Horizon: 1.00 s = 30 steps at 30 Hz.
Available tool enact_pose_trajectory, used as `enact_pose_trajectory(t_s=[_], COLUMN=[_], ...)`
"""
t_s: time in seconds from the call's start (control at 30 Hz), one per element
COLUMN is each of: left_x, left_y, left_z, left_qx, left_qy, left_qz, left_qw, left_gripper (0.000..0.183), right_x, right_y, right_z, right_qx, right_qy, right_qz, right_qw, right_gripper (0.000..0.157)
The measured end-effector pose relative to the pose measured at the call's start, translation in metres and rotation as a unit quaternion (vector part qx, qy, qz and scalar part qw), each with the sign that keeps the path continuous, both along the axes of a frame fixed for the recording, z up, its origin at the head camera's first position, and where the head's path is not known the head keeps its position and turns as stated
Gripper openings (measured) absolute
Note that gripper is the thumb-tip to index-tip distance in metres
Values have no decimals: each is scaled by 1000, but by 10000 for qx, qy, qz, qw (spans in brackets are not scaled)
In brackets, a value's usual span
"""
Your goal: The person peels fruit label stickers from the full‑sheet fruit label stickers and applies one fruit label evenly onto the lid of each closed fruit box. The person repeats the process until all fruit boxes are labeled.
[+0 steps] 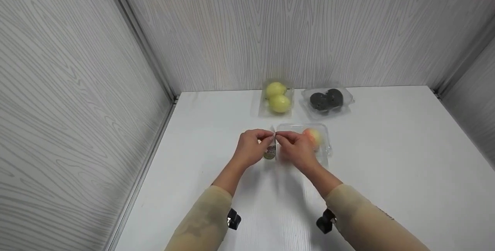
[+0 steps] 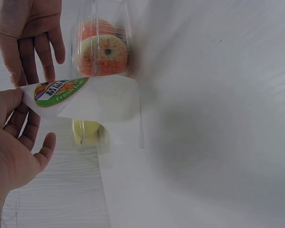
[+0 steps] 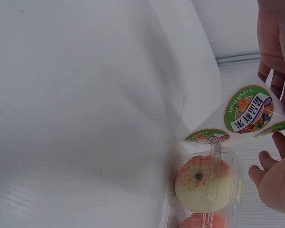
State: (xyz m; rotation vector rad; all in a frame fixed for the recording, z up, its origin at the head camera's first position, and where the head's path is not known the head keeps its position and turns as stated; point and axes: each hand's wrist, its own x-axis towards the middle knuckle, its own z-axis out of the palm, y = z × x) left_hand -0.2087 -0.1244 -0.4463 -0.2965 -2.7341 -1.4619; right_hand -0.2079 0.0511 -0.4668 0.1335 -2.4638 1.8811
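Both hands meet in front of the person, over the white table. In the head view, the left hand (image 1: 251, 148) pinches a white sheet of stickers (image 1: 270, 152) at its upper edge between thumb and forefinger. From the other side the right hand (image 1: 299, 150) pinches the same edge, its fingertips close against the left ones. Round green-rimmed labels (image 3: 249, 111) marked "Fresh fruit" show on the sheet in the right wrist view. Below the right hand lies a clear plastic box (image 1: 328, 148) with red-and-yellow apples (image 2: 103, 53); in the head view the hand partly covers it.
Behind the hands, a clear box with two yellow-green pears (image 1: 279, 104) stands near the back wall. To its right is another clear box with two dark, nearly black fruits (image 1: 326, 99). Grey wood-grain panels (image 1: 69, 100) rise at the left, back and right.
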Motion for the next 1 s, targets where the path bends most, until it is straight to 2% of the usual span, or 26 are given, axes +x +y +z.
enact_pose_trajectory(t_s=[0.13,0.47,0.8,0.9,1.0], left_x=[0,2,2,3,4], left_y=[2,8,10,10,11], left_z=[0,0,-3,-4,-5], left_qx=[7,-238,-335,-397,-497], left_qy=[-14,386,583,645,724], left_qz=[28,24,29,20,7], left_qw=[10000,9990,9977,9971,9961], left_gripper=[19,20,18,18,17], right_x=[1,2,1,1,2], right_y=[0,2,4,4,3], right_z=[1,1,2,2,1], right_qx=[28,90,201,370,669], right_qy=[49,-28,-100,145,645], right_qz=[-35,-26,-100,-121,-182], right_qw=[10000,10000,9997,9991,9955], right_gripper=[21,23,23,21,18])
